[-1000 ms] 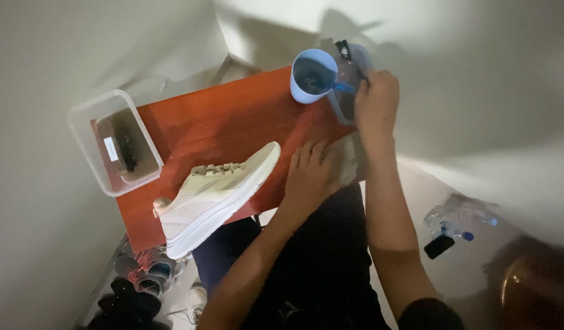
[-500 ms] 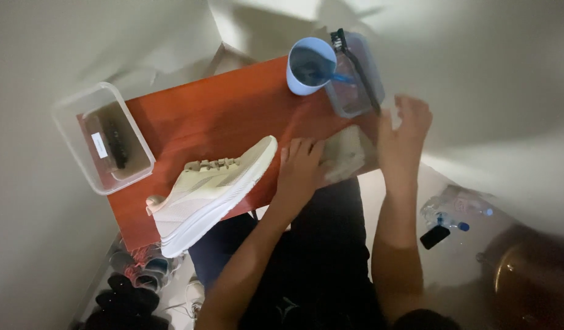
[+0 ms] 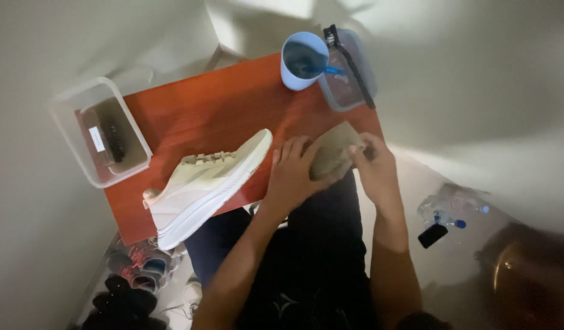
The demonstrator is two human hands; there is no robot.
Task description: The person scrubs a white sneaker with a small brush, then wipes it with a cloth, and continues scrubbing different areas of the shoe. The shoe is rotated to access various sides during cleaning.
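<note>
both hands (image 3: 292,174) closed on tan insole (image 3: 332,150), white shoe (image 3: 202,183) beside

Bare tabletop (image 3: 221,116) between box (image 3: 101,140), cup (image 3: 301,61); shoe (image 3: 202,186) blocks front.

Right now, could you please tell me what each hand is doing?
Left hand: holding the tan cloth.
Right hand: holding the same cloth.

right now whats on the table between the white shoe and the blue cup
In the head view, only bare red-brown table lies between the white shoe and the blue cup. The hands and their tan cloth sit off to the side.
</note>
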